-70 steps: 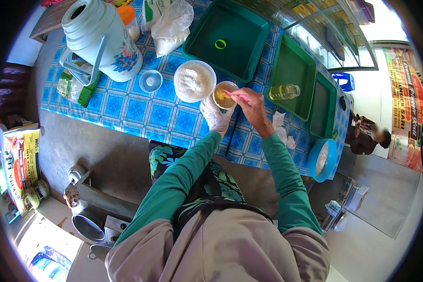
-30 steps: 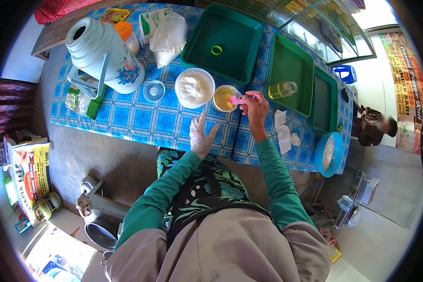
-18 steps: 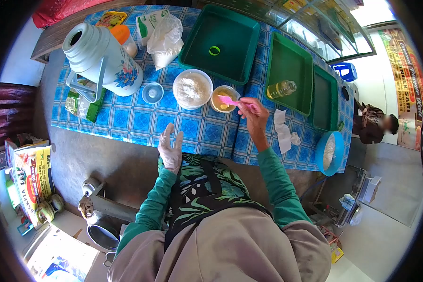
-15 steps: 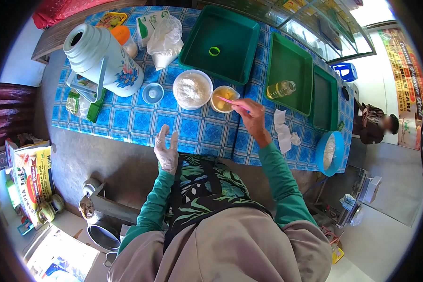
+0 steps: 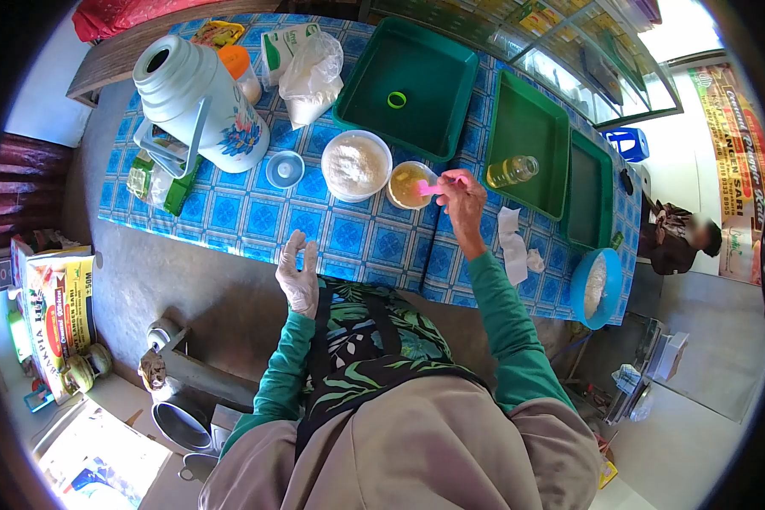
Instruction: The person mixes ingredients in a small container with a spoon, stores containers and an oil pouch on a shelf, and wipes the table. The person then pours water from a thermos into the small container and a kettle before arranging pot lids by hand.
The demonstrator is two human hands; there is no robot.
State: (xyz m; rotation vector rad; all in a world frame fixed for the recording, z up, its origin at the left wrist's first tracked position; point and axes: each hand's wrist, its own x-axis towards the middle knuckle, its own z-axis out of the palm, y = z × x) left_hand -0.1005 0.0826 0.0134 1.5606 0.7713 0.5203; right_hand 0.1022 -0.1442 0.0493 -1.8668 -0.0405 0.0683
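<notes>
My right hand (image 5: pixel 461 208), bare, pinches a small pink spoon (image 5: pixel 426 187) at the right rim of a white bowl (image 5: pixel 393 201). Yellowish liquid (image 5: pixel 406 180) with paler lumps lies in that bowl. My left hand (image 5: pixel 299 276) wears a thin clear glove. It is open, fingers up and apart, at the table's near edge and holding nothing. Just left of the liquid stands a white tub (image 5: pixel 328 184) of white flour (image 5: pixel 354 168). A small pale blue cup (image 5: pixel 285 170) is farther left.
A tall thermos (image 5: pixel 197 106) stands at the left, near a bag of white powder (image 5: pixel 310 81). Green trays (image 5: pixel 450 51) line the back; a glass jar of oil (image 5: pixel 512 172) lies in one. A blue basin (image 5: pixel 580 293) sits right. Another person (image 5: pixel 676 229) is beyond the table.
The pink spoon has come up out of the liquid to the bowl's right rim, its broad end now showing. My left hand stays open in about the same place.
</notes>
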